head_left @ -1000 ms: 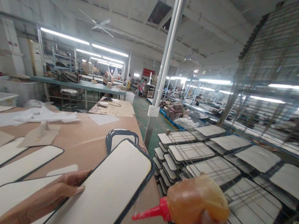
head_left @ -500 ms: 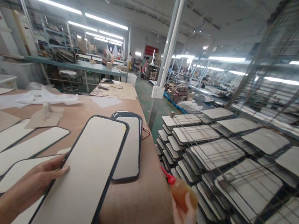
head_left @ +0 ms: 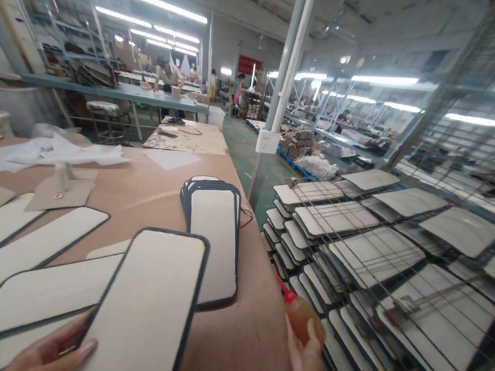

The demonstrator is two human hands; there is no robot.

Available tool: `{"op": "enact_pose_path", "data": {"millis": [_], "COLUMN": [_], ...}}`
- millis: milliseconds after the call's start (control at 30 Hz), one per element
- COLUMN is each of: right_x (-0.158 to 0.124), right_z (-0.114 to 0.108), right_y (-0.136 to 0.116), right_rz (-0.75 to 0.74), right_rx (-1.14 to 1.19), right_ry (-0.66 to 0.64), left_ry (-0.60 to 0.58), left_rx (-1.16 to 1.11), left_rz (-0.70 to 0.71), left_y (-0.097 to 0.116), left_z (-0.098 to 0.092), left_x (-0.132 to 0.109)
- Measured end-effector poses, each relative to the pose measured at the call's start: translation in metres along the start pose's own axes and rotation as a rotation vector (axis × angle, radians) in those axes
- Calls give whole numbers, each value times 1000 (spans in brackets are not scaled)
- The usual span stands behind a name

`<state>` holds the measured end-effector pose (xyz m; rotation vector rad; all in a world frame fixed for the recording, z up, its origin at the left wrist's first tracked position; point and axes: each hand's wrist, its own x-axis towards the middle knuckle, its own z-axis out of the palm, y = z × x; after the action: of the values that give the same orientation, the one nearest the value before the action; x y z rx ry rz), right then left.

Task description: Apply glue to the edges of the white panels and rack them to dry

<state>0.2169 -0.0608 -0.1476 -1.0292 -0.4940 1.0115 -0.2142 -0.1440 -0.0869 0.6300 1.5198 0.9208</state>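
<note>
- Held panel [head_left: 146, 308]: pale face, dark rim; held over the near part of the brown-covered table [head_left: 244, 343], its far end overlapping, in this view, the near left corner of the stack of panels [head_left: 218, 244]. Contact between the two cannot be told.
- Left hand [head_left: 59, 347]: pinches the panel's left edge, thumb on the pale face, fingers passing behind.
- Right hand [head_left: 307, 354]: wraps the amber bottle [head_left: 307, 323] just beyond the table's right edge, near the wire rack [head_left: 420, 316]; the red nozzle [head_left: 287, 291] points away from the person.
- Handling (judged): the panel seems light, thin and fairly stiff, since it stays flat under a one-sided pinch; its face may mark easily. The long edges offer the best hold, near mid-length for balance. The bottle looks soft-walled, so a light grasp round its body suits it.
- Change: compared with half a second earlier, the panel sits lower and nearer the person, exposing more of the stack; the bottle remains beyond the table edge.
</note>
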Motion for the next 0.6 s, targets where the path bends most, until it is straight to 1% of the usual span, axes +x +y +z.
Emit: {"op": "enact_pose_path", "data": {"millis": [33,67,133,167,233,333,433,500,567,600], "right_x": [-2,-5,-10,-13,-18,-21,-18,-16,-20,-25], "right_z": [5,10,26,35,55,82,94,92,81,72], "right_y": [-7,-14,-30,-39,-57,-82,-98,-102,-100,-96], "right_rz": [30,60,99,100,54,-115,-301,-372,-398,-400], "right_rx": [6,16,37,49,67,61,24,-1,-51,-95], "right_ry": [-2,1,10,13,12,14,43,50,45,42], "left_ry": [5,-27,-138,-185,-268,-375,-491,-592,-683,-711], "left_rx": [14,26,38,41,40,40,16,-38,-102,-129], "left_rz": [40,87,153,181,240,304,321,296,256,235], "left_y": [9,20,41,49,62,73,84,90,95,97], "left_z": [16,34,68,82,103,124,139,148,154,157], "left_x": [-5,-9,-13,-13,-7,5,10,10,10,12]}}
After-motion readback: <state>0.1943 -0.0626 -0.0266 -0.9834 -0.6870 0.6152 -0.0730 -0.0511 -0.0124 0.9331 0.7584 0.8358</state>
